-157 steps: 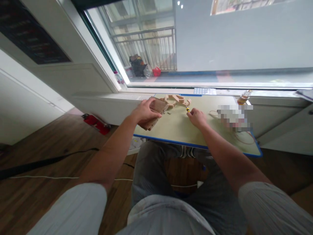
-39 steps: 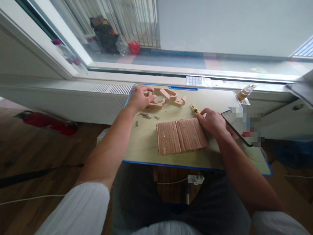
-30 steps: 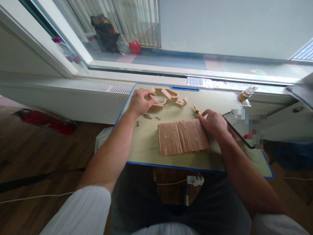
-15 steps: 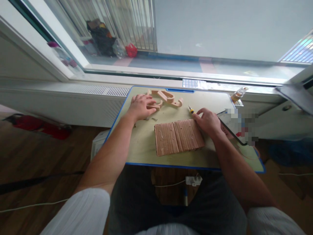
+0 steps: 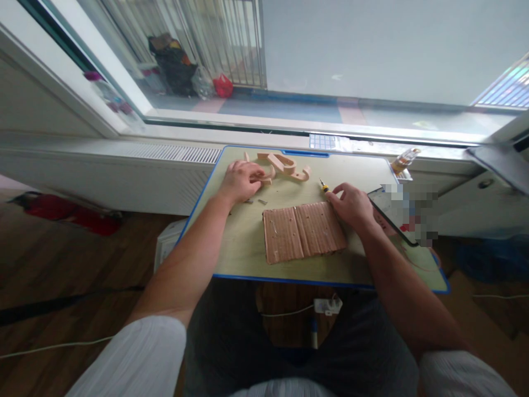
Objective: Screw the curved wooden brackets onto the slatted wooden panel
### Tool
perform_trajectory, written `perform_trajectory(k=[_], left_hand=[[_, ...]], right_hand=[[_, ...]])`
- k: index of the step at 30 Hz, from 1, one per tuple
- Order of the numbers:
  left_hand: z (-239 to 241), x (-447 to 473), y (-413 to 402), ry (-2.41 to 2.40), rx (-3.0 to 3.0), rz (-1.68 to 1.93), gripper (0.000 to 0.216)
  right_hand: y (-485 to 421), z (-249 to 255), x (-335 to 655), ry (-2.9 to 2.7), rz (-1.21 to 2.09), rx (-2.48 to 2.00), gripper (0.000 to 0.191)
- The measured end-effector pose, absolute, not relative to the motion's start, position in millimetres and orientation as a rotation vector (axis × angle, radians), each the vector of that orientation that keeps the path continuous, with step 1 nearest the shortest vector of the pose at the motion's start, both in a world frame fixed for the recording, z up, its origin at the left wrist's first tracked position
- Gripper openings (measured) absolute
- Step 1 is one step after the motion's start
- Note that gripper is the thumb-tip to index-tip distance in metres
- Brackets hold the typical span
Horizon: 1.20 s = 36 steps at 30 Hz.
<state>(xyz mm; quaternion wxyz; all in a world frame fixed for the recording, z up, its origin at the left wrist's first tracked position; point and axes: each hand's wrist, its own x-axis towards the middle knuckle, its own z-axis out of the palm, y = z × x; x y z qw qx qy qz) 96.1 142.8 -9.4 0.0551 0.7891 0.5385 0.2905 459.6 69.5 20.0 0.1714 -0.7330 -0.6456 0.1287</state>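
My left hand (image 5: 242,179) is at the far left part of the table, its thumb and fingers closed on a pale wooden hook (image 5: 270,175), partly hidden by the fingers. Beside it lie more curved wooden hooks (image 5: 284,163), close together. Small screws (image 5: 263,202) rest on the tabletop below that hand. In my right hand (image 5: 351,205) is a screwdriver (image 5: 324,188) with a yellow and black handle, its tip pointing away from me and to the left. A piece of corrugated cardboard (image 5: 303,232) with small holes lies in front of me, close to the right hand.
The pale table (image 5: 239,248) has a blue edge. A tablet-like device (image 5: 388,212), partly blurred out, lies right of my right hand. A clear bottle with amber contents (image 5: 404,161) stands beyond the right corner. Behind the table are a radiator (image 5: 177,182) and a window.
The fingers of my left hand have drawn together on the wooden hook, where they were spread over it before. My right hand and the screwdriver stay almost where they were.
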Motion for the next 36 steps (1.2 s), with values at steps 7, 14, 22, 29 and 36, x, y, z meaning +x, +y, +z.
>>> perform_trajectory(k=[7,14,22,29,36], left_hand=[[-7.1,99.2,143.7,1.63,2.266,0.997,0.031],[-14.3,99.9,149.3,1.542,2.048,1.131,0.029],[-15.9,101.5,150.4,1.452,1.999,1.169,0.03],[-7.4,110.0,148.5,1.468,2.071,1.079,0.048],[-8.4,109.3,149.9,1.414,2.042,1.131,0.024]], right_hand=[[69.9,19.2,459.5,-1.838,0.362,-2.062,0.034],[69.9,15.5,460.6,-1.837,0.352,-2.036,0.032],[64.6,17.3,455.9,-1.813,0.319,-1.912,0.032],[57.1,17.6,446.2,-1.98,0.373,-1.575,0.034],[58.3,14.4,446.7,-2.06,0.4,-1.505,0.027]])
